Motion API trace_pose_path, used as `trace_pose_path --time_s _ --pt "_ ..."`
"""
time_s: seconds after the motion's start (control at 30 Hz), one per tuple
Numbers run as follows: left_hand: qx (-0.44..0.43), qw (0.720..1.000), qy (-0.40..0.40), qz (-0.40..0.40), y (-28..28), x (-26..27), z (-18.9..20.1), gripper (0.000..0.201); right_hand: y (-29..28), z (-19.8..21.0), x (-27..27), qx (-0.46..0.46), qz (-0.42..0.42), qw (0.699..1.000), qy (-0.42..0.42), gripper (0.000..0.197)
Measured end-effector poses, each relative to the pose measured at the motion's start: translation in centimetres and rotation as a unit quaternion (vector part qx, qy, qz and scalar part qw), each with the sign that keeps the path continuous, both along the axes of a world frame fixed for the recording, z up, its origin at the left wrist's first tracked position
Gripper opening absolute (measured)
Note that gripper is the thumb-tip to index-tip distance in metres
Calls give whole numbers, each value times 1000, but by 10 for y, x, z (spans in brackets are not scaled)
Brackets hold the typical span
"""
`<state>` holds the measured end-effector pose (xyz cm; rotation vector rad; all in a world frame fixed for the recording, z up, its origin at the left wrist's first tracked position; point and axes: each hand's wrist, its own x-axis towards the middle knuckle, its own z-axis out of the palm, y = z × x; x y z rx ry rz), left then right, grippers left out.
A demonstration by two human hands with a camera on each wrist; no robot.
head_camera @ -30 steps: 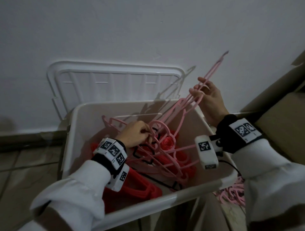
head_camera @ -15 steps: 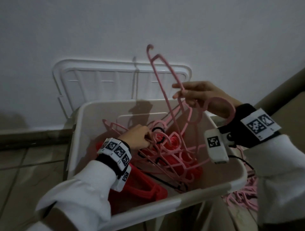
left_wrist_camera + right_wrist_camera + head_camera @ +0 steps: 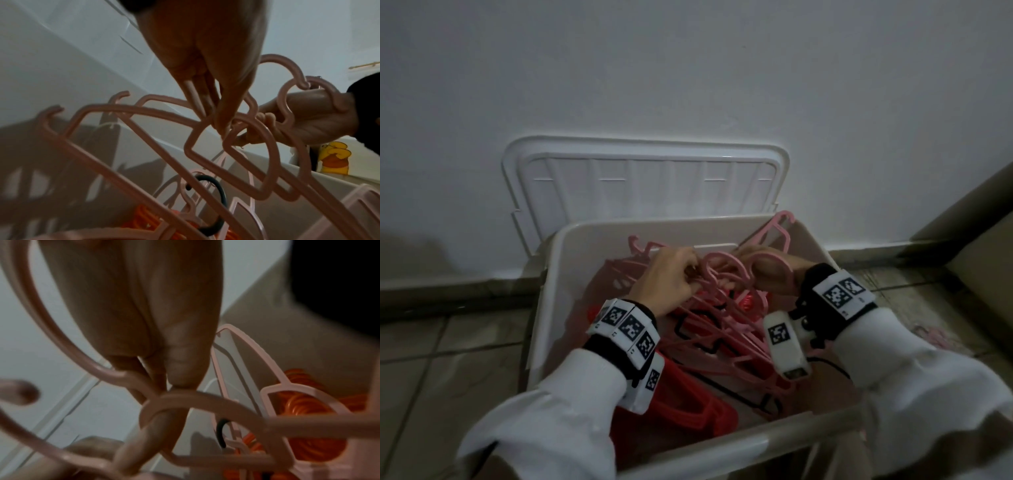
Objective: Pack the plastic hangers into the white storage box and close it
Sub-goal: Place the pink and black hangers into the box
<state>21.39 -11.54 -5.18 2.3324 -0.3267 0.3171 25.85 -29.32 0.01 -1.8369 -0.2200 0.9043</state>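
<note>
The white storage box (image 3: pixel 544 294) stands open on the floor, its lid (image 3: pixel 647 181) leaning on the wall behind it. Inside lies a tangle of pink hangers (image 3: pixel 726 332) over red hangers (image 3: pixel 685 411) and a black hanger (image 3: pixel 705 346). My left hand (image 3: pixel 688 274) pinches the necks of the pink hangers (image 3: pixel 144 146) between its fingertips (image 3: pixel 218 123). Close to its right, my right hand (image 3: pixel 750 260) grips a pink hanger hook (image 3: pixel 205 404) low in the box, thumb (image 3: pixel 185 363) pressed on it. Another pink hanger end (image 3: pixel 780 226) sticks up at the back right corner.
More pink hangers (image 3: pixel 935 335) lie on the tiled floor right of the box. A cardboard box (image 3: pixel 986 274) stands at the far right. An orange coil (image 3: pixel 308 418) sits among the hangers. The white wall is close behind the lid.
My right hand has brought the raised pink hanger down into the box, beside my left hand. The left hand has stayed on the hanger necks.
</note>
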Motion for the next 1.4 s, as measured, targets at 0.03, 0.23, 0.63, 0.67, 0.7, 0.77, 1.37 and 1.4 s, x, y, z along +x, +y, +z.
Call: trace_pose_path --time_s 0.03,0.23,0.63,0.67,0.7,0.77,1.37,1.4 --pt "-5 1000 -15 2 -1 -1 2 11 0 -1 1 9 -1 1000 0 32" --pt "18 998 -62 11 -7 -6 5 28 2 8 -4 33 -34 998 41 21" --pt "159 980 107 -52 -11 -4 -5 22 -6 -9 -4 119 -70 986 92 23" --pt "164 977 119 -62 -12 -4 -4 21 -7 -6 -5 125 -74 984 100 23" --pt "171 975 129 -66 -12 -5 -3 22 -8 -6 -4 105 -76 988 90 23" --pt "178 973 137 -56 -10 -6 -1 23 -12 -5 0 -18 -61 998 4 20" --pt "109 973 205 -13 -7 -9 -2 41 -78 23 4 -488 250 829 -109 18" --pt "112 972 204 -17 -8 -10 -1 39 -80 26 5 -457 225 846 -156 15"
